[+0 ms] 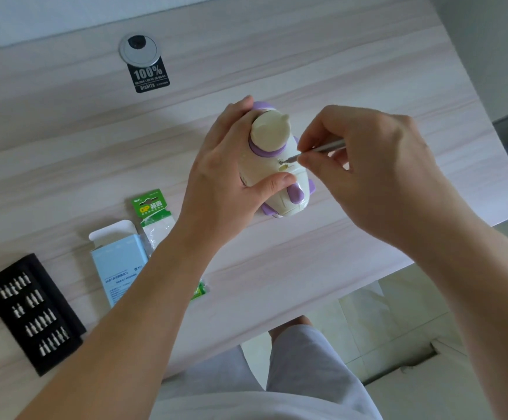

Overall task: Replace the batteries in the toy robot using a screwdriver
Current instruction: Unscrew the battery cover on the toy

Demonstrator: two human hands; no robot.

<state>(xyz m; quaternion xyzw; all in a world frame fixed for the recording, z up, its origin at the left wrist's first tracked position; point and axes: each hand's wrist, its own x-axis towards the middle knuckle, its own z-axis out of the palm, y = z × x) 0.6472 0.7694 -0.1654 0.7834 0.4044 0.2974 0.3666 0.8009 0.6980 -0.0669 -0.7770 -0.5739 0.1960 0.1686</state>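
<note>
A cream and purple toy robot (272, 147) lies on the pale wooden desk (367, 71), its back side facing up. My left hand (231, 174) grips its body, fingers behind it and thumb pressed on the front near the battery cover. My right hand (364, 165) pinches a thin silver screwdriver (327, 146) whose tip sits in a small screw hole (281, 162) on the toy. A green GP battery pack (153, 216) lies to the left, partly hidden by my left forearm.
A light blue open box (117, 268) lies beside the battery pack. A black tray of several screwdriver bits (33, 310) sits at the desk's left front. A round cable grommet (139, 47) and a black sticker (149, 77) are at the back. The desk edge runs diagonally at right.
</note>
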